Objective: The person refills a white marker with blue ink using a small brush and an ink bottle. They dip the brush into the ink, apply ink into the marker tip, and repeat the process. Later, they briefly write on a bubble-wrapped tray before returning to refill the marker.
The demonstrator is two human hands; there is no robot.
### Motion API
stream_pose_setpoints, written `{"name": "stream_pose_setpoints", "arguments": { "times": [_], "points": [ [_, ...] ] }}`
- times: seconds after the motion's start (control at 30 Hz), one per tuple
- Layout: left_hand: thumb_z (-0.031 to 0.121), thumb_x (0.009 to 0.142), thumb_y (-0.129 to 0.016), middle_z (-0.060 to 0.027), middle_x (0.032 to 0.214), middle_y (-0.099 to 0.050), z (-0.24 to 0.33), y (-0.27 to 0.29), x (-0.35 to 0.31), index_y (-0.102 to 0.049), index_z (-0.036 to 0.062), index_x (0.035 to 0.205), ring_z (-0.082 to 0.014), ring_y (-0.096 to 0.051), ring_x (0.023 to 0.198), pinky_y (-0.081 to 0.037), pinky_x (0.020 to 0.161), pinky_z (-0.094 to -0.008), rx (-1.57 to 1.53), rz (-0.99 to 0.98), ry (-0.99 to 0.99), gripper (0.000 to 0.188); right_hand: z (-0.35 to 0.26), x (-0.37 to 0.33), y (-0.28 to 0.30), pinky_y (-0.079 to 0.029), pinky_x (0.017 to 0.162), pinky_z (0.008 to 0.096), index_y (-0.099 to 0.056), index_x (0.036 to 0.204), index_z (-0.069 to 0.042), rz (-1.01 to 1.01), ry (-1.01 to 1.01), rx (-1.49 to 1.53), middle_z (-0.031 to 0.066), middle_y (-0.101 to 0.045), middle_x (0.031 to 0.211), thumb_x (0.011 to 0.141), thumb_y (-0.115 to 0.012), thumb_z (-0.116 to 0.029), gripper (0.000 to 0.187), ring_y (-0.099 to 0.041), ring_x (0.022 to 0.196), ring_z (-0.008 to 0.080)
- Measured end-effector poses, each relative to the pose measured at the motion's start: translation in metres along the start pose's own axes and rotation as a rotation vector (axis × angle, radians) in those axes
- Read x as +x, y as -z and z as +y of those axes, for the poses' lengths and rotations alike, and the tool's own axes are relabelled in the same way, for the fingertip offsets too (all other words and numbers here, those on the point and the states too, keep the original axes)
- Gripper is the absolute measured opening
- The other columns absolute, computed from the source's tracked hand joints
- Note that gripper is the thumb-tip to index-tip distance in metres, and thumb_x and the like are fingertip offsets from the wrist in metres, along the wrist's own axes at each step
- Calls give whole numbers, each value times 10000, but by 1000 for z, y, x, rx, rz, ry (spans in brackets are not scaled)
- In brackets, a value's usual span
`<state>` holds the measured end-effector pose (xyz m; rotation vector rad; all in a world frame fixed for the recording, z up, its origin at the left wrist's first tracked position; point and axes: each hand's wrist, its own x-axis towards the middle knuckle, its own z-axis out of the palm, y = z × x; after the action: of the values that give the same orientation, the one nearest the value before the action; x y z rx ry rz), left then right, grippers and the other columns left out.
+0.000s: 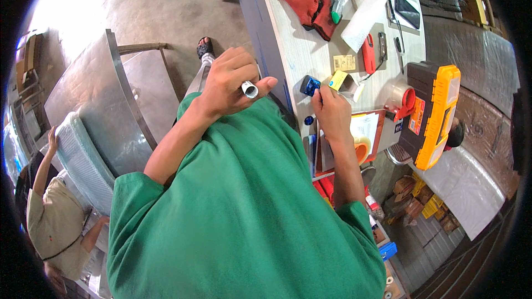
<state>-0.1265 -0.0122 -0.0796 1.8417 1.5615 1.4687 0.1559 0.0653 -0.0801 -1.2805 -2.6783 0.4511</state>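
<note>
In the centre of the frame, the person's left hand [233, 80] is closed around a white tube [250, 89]; only its round end shows, the remainder is hidden inside the fist. Right of centre, the fingertips of the right hand [334, 113] are at a small dark-blue thing [310, 84] on the table [299, 55]. The fingers cover part of it, so one cannot tell if this grip holds it or only touches it. The table top is pale, with red gloves [316, 8] at the upper part and a black-and-orange toolbox [435, 116] at the right. The floor [149, 0] is grey. At lower left, a co-worker [58, 221] is partly cut off by the dark rim.
</note>
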Motion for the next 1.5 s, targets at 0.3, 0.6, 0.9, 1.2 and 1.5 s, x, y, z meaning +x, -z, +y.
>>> {"name": "stream_pose_setpoints", "arguments": {
  "times": [0.3, 0.6, 0.9, 1.2, 1.5],
  "points": [
    [202, 819, -860, -51, 672, -495, 0, 0, 0, -532, 84, 647, -254, -500, 643, -399, 608, -391, -4, 7, 9, 389, 0, 1, 0, -502, 592, 492, -563, 820, -57, 27, 18, -1, 154, -647, 735, 951, -682, -176, 213, -641, 654, 381],
    [221, 822, -865, -53, 668, -487, 0, 0, -1, -535, 83, 647, -253, -493, 636, -396, 605, -391, -5, 0, 8, 399, 0, 1, 1, -503, 595, 490, -566, 818, -59, 5, 5, -11, 156, -644, 730, 963, -677, -182, 220, -640, 653, 381],
    [233, 828, -861, -58, 669, -485, 0, 0, 0, -526, 82, 647, -258, -492, 630, -395, 599, -394, -10, -5, 4, 410, 1, 2, 0, -495, 589, 493, -563, 807, -53, 3, 18, 8, 161, -641, 730, 966, -678, -192, 240, -640, 653, 382],
    [236, 826, -861, -58, 673, -495, 0, 0, 0, -533, 89, 649, -266, -502, 634, -397, 600, -399, -21, -1, 2, 401, 0, 1, 0, -475, 580, 490, -550, 782, -45, -16, 1, 48, 167, -623, 712, 979, -668, -179, 266, -623, 635, 382],
    [244, 834, -857, -59, 676, -503, 0, 3, -3, -535, 83, 651, -269, -505, 635, -396, 599, -402, -10, 9, 3, 403, 5, 1, 3, -498, 580, 487, -552, 755, -42, -50, -62, 90, 168, -625, 693, 989, -669, -190, 301, -638, 634, 384]
  ]
}}
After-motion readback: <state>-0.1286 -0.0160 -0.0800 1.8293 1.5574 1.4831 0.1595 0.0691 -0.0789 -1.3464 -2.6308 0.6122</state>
